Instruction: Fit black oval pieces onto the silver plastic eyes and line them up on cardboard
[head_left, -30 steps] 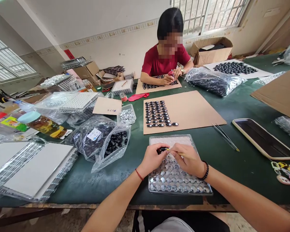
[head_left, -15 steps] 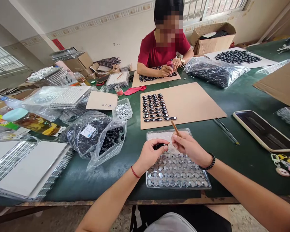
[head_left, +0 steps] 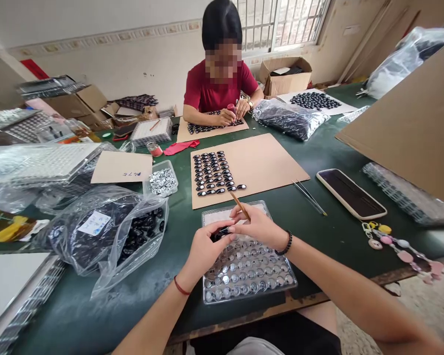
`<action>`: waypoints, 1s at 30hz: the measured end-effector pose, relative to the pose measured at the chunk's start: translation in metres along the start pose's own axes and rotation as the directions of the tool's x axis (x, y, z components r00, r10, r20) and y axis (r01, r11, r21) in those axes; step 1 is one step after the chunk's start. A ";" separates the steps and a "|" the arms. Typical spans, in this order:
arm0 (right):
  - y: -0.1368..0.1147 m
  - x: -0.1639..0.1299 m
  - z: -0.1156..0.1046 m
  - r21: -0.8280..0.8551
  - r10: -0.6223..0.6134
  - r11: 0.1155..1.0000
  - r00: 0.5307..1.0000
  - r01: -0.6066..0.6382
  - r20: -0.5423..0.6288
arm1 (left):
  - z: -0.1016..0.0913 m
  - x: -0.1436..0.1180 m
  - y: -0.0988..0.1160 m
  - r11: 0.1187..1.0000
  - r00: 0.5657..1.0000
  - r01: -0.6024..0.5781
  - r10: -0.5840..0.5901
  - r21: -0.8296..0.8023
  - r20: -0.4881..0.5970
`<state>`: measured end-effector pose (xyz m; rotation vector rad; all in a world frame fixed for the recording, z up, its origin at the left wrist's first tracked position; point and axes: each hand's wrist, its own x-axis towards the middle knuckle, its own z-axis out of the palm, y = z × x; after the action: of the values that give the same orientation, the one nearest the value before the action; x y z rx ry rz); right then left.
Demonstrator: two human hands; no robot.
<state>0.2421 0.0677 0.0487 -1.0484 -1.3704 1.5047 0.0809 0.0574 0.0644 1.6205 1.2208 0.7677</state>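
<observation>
At the near edge of the green worktop [head_left: 340,236], head view: the left hand [head_left: 203,249] has its grip closed on a small glossy black oval piece [head_left: 220,232], pinched at the fingertips above the clear plastic blister tray of round silver studs [head_left: 244,268]. The right hand [head_left: 257,227] grips a thin wooden stick [head_left: 240,204], its upper end slanting toward 11 o'clock; the working tip is hidden behind the fingers.

Risk, as judged: the piece is held only by its edges, so pressure from the stick could flick it out onto the tray. The tray slightly overhangs the worktop edge at 6 o'clock; a nudge from either wrist could tip it.

At 12 o'clock lies a brown cardboard sheet carrying rows of black ovals [head_left: 266,162], close enough for a sweeping sleeve to disturb. At 9 o'clock, an open clear plastic bag of black pieces [head_left: 107,231]. At 2 o'clock, loose metal tweezers [head_left: 309,197] and a dark-screened phone [head_left: 350,193]. A person in a red shirt [head_left: 216,91] works opposite, well apart.
</observation>
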 end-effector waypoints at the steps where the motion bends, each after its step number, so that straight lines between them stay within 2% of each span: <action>1: 0.000 0.000 -0.001 -0.011 -0.009 1.000 1.000 0.009 0.017 | 0.001 0.000 0.000 1.000 1.000 0.005 -0.005 -0.001 -0.006; 3: 0.001 0.000 -0.007 -0.099 -0.043 0.994 0.999 0.045 0.018 | 0.002 -0.001 0.001 0.996 0.998 0.059 -0.058 -0.061 0.007; 5: 0.003 0.002 -0.019 -0.242 -0.084 0.967 0.996 0.074 -0.032 | 0.000 -0.001 0.002 0.941 0.983 0.186 -0.178 -0.282 0.056; 6: 0.006 0.004 -0.028 -0.326 -0.110 0.942 0.991 0.079 -0.077 | -0.001 -0.001 0.002 0.857 0.963 0.268 -0.247 -0.440 0.105; 8: 0.011 0.010 -0.050 -0.474 -0.175 0.878 0.967 0.069 -0.183 | -0.007 0.000 0.001 0.573 0.912 0.391 -0.348 -0.720 0.218; 10: 0.018 0.021 -0.072 -0.589 -0.233 0.808 0.928 0.018 -0.290 | -0.013 0.001 -0.001 0.313 0.873 0.423 -0.392 -0.851 0.289; 11: 0.020 0.028 -0.081 -0.616 -0.249 0.788 0.911 -0.006 -0.328 | -0.016 0.002 -0.003 0.243 0.862 0.420 -0.407 -0.874 0.302; 12: 0.022 0.036 -0.088 -0.635 -0.260 0.772 0.897 -0.029 -0.357 | -0.018 0.004 -0.004 0.211 0.857 0.417 -0.416 -0.884 0.304; 14: 0.022 0.054 -0.095 -0.666 -0.279 0.743 0.877 -0.061 -0.392 | -0.022 0.006 -0.007 0.211 0.851 0.424 -0.424 -0.881 0.309; 16: 0.020 0.075 -0.096 -0.704 -0.299 0.705 0.865 -0.084 -0.403 | -0.024 0.009 -0.008 0.247 0.850 0.431 -0.432 -0.868 0.300; 19: 0.018 0.102 -0.095 -0.759 -0.307 0.643 0.876 -0.098 -0.373 | -0.025 0.010 -0.008 0.300 0.858 0.429 -0.430 -0.852 0.281; 21: 0.020 0.113 -0.096 -0.788 -0.292 0.605 0.890 -0.112 -0.351 | -0.024 0.010 -0.008 0.290 0.856 0.439 -0.424 -0.851 0.297; 25: 0.029 0.115 -0.099 -0.837 -0.265 0.528 0.908 -0.146 -0.326 | -0.020 0.008 -0.011 0.218 0.832 0.446 -0.457 -0.868 0.313; 30: 0.034 0.108 -0.094 -0.893 -0.274 0.434 0.926 -0.124 -0.262 | -0.024 0.011 -0.016 0.216 0.829 0.428 -0.479 -0.878 0.286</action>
<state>0.2960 0.1968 0.0039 -1.7728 -1.9301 0.2944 0.0576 0.0766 0.0580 0.2218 0.8923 0.8528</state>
